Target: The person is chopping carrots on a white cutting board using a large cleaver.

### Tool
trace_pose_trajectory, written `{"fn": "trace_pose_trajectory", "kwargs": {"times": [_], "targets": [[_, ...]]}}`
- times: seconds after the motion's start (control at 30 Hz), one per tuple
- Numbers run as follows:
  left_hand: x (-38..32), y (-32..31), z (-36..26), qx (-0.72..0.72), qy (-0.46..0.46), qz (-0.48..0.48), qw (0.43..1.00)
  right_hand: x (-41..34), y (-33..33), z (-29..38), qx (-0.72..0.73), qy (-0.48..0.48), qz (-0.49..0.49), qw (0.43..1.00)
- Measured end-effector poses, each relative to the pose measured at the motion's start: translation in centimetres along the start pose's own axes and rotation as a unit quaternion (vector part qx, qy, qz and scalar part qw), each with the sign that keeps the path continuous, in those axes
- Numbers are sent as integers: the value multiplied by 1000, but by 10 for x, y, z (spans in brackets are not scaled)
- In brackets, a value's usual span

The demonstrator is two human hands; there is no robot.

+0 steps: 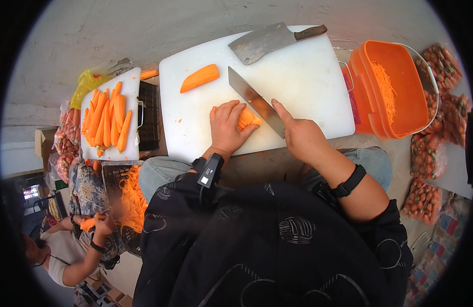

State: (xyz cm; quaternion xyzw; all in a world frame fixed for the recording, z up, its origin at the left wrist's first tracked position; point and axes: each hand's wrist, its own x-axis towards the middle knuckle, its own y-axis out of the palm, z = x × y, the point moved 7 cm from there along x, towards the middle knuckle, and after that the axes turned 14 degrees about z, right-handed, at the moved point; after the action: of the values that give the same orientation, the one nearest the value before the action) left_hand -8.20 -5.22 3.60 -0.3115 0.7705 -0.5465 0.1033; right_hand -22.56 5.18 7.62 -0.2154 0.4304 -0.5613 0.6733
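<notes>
My left hand (pixel 226 126) rests on a stack of sliced carrot (pixel 249 117), its fingers and thumb curled around the slices. In my right hand (pixel 304 137) is a wide-bladed kitchen knife (pixel 259 103), index finger laid along the blade. The blade stands just right of the slices, with orange bits stuck to it. Both hands are over a large white cutting board (pixel 313 88). A peeled carrot piece (pixel 200 78), cut at one end, lies on the board's left half. Along the back edge, a cleaver (pixel 265 41) with a dark wooden handle lies flat.
On the right stands an orange bucket (pixel 407 96) holding carrot shreds (pixel 384 92). Peeled carrots (pixel 106 119) lie on a smaller white board (pixel 132 115) at left. A person (pixel 77 245) holds a carrot beside a crate of peelings (pixel 132 203). Bagged carrots (pixel 428 157) line the right side.
</notes>
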Motion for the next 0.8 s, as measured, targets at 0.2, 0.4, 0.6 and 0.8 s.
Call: {"fn": "trace_pose_trajectory", "kwargs": {"times": [0.2,0.4,0.6,0.8], "targets": [[5,2,-4,-13,-14,-2,1000,0,-1,0,1,2,-1,1000],[10,2,-6,13,-28,1,1000,-1,-2,-1,3,-19,-18,1000],[9,3,-5,11,-32,20,999,-1,-3,-1,-2,-17,-23,1000],[12,2,-4,6,-32,38,999,-1,-4,-2,8,-18,-23,1000]]}}
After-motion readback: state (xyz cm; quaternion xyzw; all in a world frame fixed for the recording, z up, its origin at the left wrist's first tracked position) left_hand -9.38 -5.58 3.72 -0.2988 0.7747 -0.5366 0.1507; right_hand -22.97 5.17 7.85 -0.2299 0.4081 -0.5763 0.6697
